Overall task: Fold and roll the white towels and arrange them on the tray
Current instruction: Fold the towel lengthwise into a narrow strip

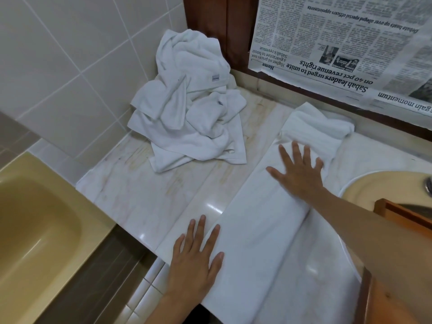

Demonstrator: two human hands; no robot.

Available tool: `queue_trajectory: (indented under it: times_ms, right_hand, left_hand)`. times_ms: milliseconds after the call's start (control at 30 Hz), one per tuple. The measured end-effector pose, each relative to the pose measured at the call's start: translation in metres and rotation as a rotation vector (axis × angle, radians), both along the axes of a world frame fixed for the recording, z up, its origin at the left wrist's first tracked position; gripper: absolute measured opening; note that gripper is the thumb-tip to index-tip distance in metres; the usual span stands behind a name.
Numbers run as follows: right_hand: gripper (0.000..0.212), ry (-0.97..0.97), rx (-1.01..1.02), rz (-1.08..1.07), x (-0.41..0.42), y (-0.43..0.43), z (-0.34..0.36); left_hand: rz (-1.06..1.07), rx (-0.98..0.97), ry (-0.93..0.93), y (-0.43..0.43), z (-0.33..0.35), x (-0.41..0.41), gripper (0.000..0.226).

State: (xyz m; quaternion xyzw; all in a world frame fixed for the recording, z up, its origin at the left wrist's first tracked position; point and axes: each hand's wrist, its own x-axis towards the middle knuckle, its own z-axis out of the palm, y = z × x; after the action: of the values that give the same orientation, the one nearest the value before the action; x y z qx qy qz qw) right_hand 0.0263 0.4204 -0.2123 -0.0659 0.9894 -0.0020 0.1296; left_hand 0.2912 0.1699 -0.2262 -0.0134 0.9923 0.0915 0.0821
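Far left: a yellow bathtub [35,218] below a pale tiled wall [58,54]. The marble bench [140,195] began just beside the tub and ran right toward the sink. In its back corner, against the tiles, lay a heap of loose white towels [187,113] — crumpled, unfolded, a small label [215,78] showing.

The left hand [198,253] lay near the bench's front edge, palm down, fingers [214,235] straight and released, gripping nothing. The fingertips rested on the left edge of the long towel [264,242]. That towel was folded into a narrow band and lay diagonally across the bench, its near end hanging over the front edge, its far end rumpled close to the back wall.

The right hand [299,174] pressed flat on the band further up, fingers spread and straight, nothing clasped. Its forearm [362,218] crossed above the towel's right side.

Behind, a sheet of newspaper [339,47] hung upside down beside a dark wooden frame [210,19]. At the right edge a yellow sink [385,185] was set into the bench, and a wooden tray [406,217] sat there partly hidden by the forearm — its contents could not be told.
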Motion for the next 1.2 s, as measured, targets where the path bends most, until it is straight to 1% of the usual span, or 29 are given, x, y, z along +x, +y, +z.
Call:
queue_trajectory:
  times_ms: [100, 167, 200, 267, 333, 400, 567, 733, 800, 933, 1000, 1067, 1133, 1200]
  right_hand:
    - [0.079, -0.039, -0.004, -0.060, 0.004, -0.013, 0.008]
    - [0.074, 0.051, -0.060, -0.123, 0.033, -0.032, 0.008]
    - [0.072, 0.142, -0.109, -0.114, 0.057, -0.043, 0.006]
    - [0.069, 0.259, -0.203, 0.000, 0.114, -0.064, 0.000]
    - [0.069, 0.222, -0.208, 0.112, 0.162, -0.074, -0.008]
    - [0.070, 0.175, -0.168, 0.136, 0.185, -0.071, -0.016]
    - [0.070, 0.148, -0.127, 0.097, 0.162, -0.064, -0.019]
    - [0.071, 0.114, -0.100, 0.061, 0.128, -0.066, -0.017]
    - [0.070, 0.117, -0.102, 0.051, 0.121, -0.067, -0.015]
    - [0.071, 0.088, -0.100, 0.060, 0.118, -0.067, -0.013]
    - [0.071, 0.071, -0.117, 0.053, 0.117, -0.068, -0.012]
    - [0.071, 0.059, -0.141, 0.012, 0.123, -0.072, -0.008]
    - [0.067, 0.141, -0.194, 0.006, 0.139, -0.079, -0.004]
    - [0.062, 0.218, -0.239, 0.066, 0.165, -0.087, -0.004]
  left_hand:
    - [0.032, -0.002, -0.006, 0.006, 0.000, -0.001, 0.060]
    - [0.045, -0.002, -0.004, 0.008, 0.000, -0.001, 0.060]
    - [0.043, -0.002, -0.001, 0.008, 0.000, -0.002, 0.061]
    - [0.035, 0.006, 0.001, 0.009, -0.001, -0.002, 0.061]
    - [0.032, 0.005, -0.004, 0.008, -0.001, -0.003, 0.062]
    - [0.031, 0.006, -0.018, 0.007, 0.000, -0.004, 0.062]
    - [0.002, -0.005, -0.012, 0.007, 0.002, -0.025, 0.062]
    - [0.079, 0.072, -0.086, 0.008, 0.013, -0.059, 0.071]
    - [0.133, 0.103, -0.116, 0.008, 0.021, -0.057, 0.069]
    - [0.178, 0.053, -0.100, 0.006, 0.039, -0.029, 0.063]
    - [0.239, 0.115, -0.087, 0.004, 0.040, -0.017, 0.060]
    - [0.347, 0.252, -0.091, 0.003, 0.041, -0.012, 0.056]
    - [0.431, 0.354, -0.083, 0.002, 0.042, -0.011, 0.052]
    - [0.461, 0.374, -0.062, 0.002, 0.044, -0.014, 0.047]
